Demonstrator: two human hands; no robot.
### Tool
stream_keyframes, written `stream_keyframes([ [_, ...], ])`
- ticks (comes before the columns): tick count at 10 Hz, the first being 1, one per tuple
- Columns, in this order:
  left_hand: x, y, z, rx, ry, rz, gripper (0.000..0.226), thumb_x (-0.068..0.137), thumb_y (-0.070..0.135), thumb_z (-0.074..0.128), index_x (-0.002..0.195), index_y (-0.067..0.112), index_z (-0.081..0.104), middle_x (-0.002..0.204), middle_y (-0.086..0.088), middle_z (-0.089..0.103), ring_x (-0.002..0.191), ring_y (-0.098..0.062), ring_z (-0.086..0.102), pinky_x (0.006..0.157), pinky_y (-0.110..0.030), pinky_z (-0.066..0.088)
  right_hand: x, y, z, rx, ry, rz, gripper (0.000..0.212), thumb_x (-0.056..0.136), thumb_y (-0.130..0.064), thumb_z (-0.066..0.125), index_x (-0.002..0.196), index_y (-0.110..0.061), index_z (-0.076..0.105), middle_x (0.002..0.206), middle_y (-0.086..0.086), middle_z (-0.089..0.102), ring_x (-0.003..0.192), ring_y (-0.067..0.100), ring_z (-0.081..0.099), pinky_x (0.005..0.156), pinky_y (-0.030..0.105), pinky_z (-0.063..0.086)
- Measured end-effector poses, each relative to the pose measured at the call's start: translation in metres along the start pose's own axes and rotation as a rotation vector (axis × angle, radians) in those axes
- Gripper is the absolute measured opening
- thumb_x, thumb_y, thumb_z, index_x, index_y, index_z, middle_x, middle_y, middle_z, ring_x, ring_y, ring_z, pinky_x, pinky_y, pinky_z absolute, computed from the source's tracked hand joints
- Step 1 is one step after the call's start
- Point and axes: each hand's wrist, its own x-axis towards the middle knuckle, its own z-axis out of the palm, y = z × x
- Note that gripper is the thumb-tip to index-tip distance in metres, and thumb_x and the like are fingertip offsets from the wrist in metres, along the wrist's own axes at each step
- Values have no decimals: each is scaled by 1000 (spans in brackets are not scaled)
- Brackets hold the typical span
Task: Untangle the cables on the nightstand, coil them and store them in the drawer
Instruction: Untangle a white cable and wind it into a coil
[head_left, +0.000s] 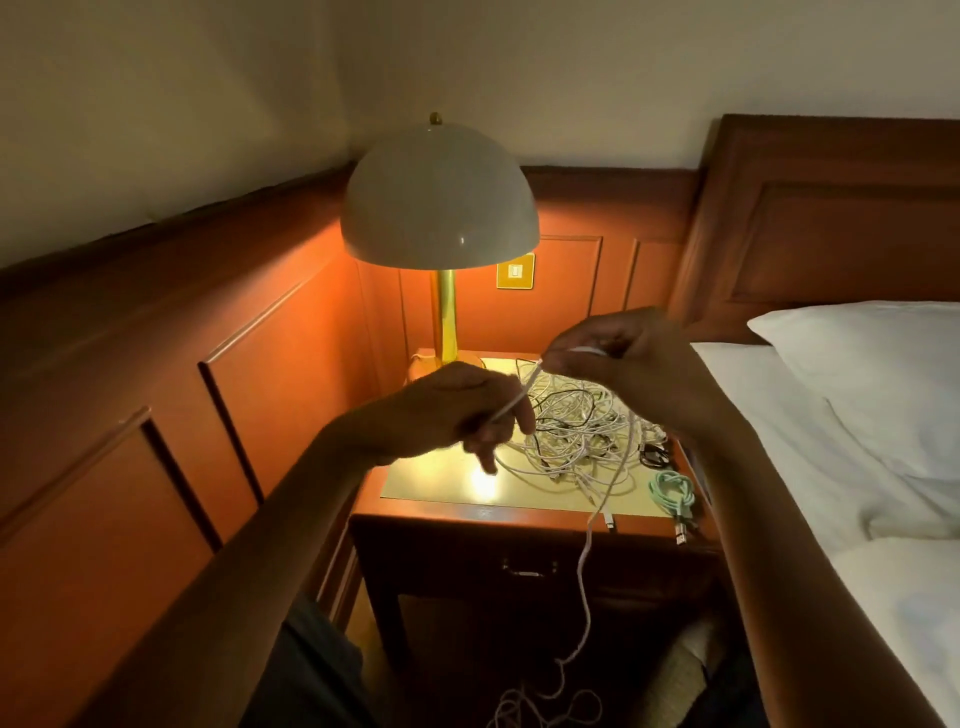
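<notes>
- 1 white cable (514, 401) pinched between left grip (470, 415) and right grip (621, 358); tail trailed to floor.
- Cable tangle (576, 431) heaped on nightstand worktop (441, 480).
- Mint cable (672, 493) coiled at worktop edge.
- Drawer (527, 569) shut; nothing judged stored.
- Stage judged early.

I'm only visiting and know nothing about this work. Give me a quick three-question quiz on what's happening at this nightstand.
1. True or false: the drawer is shut.
2. What colour is the coiled cable at the front right corner of the nightstand? A mint green, B red, C blue.
3. Fill in: the left hand and right hand both hold a ___ cable.
Key: 1 true; 2 A; 3 white.
</notes>
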Motion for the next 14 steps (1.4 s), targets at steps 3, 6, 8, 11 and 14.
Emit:
stream_keyframes([
  [3,39,-2,1,-648,779,405,25,103,11,45,112,-1,66,106,-12,74,98,-21,73,86,-32,59,-39,8,78,49,43,163,21,100,-29,58,100,-20,78,57,-13,60,47,7,49,49,20,35],
  [6,11,-30,10,360,159,121,30,105,12,44,96,-2,68,79,-6,71,71,-15,70,70,-33,59,-8,9,5,-171,-2,87,18,68,-36,87,74,-21,78,58,-4,68,45,4,53,46,13,37],
  [8,15,7,8,-1222,390,141,26,86,10,64,104,-8,67,87,-16,75,73,-20,75,69,-31,63,-34,15,64,372,96,304,27,98,-28,60,85,-13,77,56,14,42,44,17,30,43,22,26],
  [11,25,-48,-10,915,570,540,21,103,12,53,100,2,70,90,-6,74,79,-12,70,72,-31,58,-19,-22,14,-384,-44,122,18,92,-34,67,90,-22,81,63,-7,67,54,-1,55,51,12,34],
  [14,21,11,25,-1103,524,303,31,95,21,47,103,0,69,90,-12,76,78,-17,75,68,-28,61,-30,6,52,392,10,350,22,99,-22,58,102,-11,77,58,4,33,42,11,25,41,21,23],
])
